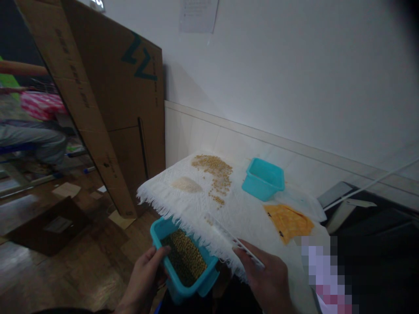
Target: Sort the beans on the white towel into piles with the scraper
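My left hand (149,272) grips the near left rim of a teal plastic bin (193,290), held just below the table's fringed edge. Inside it lie yellow soybeans (188,250) beside small dark green beans (175,257). In my right hand (263,270) is a thin white strip (234,240), perhaps a ruler, its far end resting on the white tablecloth (183,209). A few loose beans (208,221) lie by that end. Farther back, soybeans (214,168) are spread in a trail, with a small pale heap of grains (187,184) to their left.
A second teal bin (263,179) stands at the back of the table, with an orange cloth (288,221) in front of it. A tall cardboard box (131,109) rises at the left. Beyond it, another person (32,131) is partly visible. Flattened cardboard (49,226) lies on the floor.
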The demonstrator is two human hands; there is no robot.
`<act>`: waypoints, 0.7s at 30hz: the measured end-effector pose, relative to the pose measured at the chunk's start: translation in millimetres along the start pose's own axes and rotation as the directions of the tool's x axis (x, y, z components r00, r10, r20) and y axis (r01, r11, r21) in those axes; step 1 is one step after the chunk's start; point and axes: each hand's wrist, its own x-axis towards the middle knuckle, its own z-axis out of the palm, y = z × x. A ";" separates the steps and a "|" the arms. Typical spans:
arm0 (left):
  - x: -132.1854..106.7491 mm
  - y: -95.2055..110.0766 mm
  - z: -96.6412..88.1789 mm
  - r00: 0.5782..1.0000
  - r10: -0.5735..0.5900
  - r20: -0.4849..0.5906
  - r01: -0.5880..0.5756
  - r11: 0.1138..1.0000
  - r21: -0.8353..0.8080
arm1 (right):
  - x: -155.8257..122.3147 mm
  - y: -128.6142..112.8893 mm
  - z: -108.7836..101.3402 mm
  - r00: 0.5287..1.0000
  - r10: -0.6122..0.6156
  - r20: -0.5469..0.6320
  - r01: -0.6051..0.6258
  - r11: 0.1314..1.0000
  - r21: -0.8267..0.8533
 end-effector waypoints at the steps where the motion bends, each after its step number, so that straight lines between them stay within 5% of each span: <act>1: -0.1 0.9 0.1 1.000 -0.002 -0.004 0.002 1.000 0.008 | -2.9 -3.0 0.0 0.998 -0.049 0.029 0.048 0.998 0.042; 6: -0.6 2.3 -1.3 0.999 -0.030 -0.029 0.031 0.999 0.026 | -3.4 -3.5 -6.9 0.995 -0.053 0.090 0.043 0.993 0.114; 13: 0.7 -2.2 -3.3 1.000 -0.006 -0.014 0.006 0.999 0.032 | 33.7 38.5 -13.1 0.946 0.236 -0.220 -0.261 0.961 -0.091; 21: -2.7 3.2 0.3 0.999 -0.040 -0.026 0.039 0.999 -0.018 | 31.8 45.8 -7.1 0.954 0.266 -0.137 -0.273 0.962 -0.029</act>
